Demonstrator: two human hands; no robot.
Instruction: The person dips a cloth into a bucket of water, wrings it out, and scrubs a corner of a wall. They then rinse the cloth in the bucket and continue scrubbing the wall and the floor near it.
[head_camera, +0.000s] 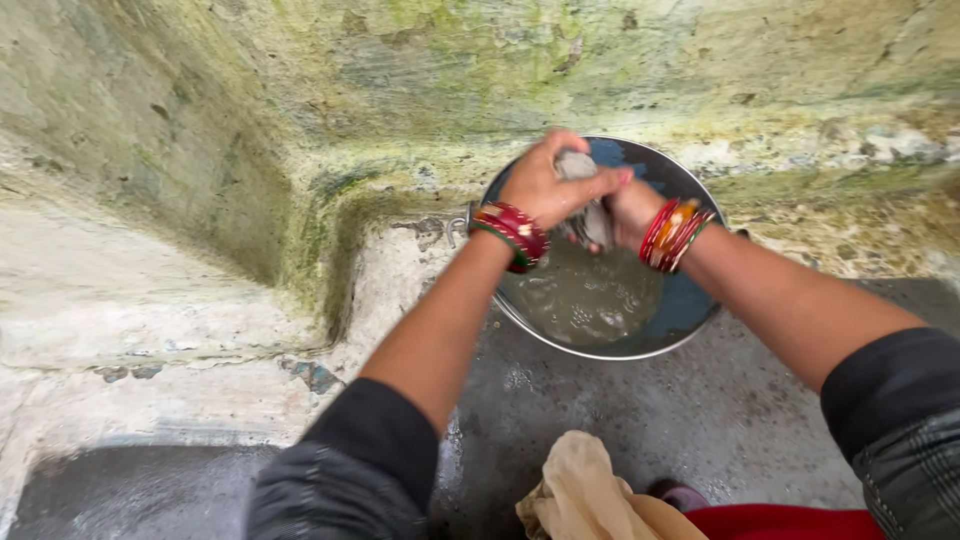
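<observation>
My left hand (548, 184) and my right hand (632, 210) are both closed around a wet grey cloth (590, 195), twisted between them. They hold it above a round metal basin (690, 310) filled with murky water (585, 295). Both wrists carry red, green and orange bangles. Dark sleeves are pushed up on both forearms. Most of the cloth is hidden inside my fingers.
The basin stands on a wet grey concrete floor (700, 410) against a mossy, stained wall (400, 90). A pale raised ledge (130, 300) runs along the left. A beige cloth (585, 495) and red fabric (790, 522) lie at the bottom edge near me.
</observation>
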